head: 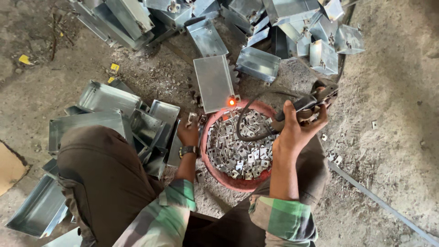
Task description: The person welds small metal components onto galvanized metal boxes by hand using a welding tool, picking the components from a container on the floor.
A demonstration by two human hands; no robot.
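Nearest to me are my own knees in brown trousers (103, 183) and my green checked sleeves (283, 219), with me crouched over a dusty concrete floor (393, 137). Between my knees sits a round red basin (235, 182), its rim chipped and its inside heaped with small square metal plates (238, 151).

My left hand (187, 133), a watch (188, 150) on its wrist, rests at the basin's left edge. Its fingers are curled in and pressed together around a small metal piece (192, 118) at the near corner of a flat metal box (213, 82); how tightly they pinch it I cannot tell, since the back of my hand hides them.

My right hand (295, 130) is raised above the right side of the basin. Its fingers are wrapped closed around the handle of a welding holder (315, 98), thumb up along the top. A black cable (249, 116) loops from the holder down across the plates and back up.

Just past the basin's far rim, an orange glowing spot (232, 102) burns at the near right corner of the flat metal box, which lies tilted on the floor.

To my left, open metal trays (105, 103) lie stacked and overlapping beside my knee. Farther off, across the top of the scene, a large pile of folded metal boxes (283, 27) is heaped together. A long thin metal strip (379, 201) lies on the floor to the right.
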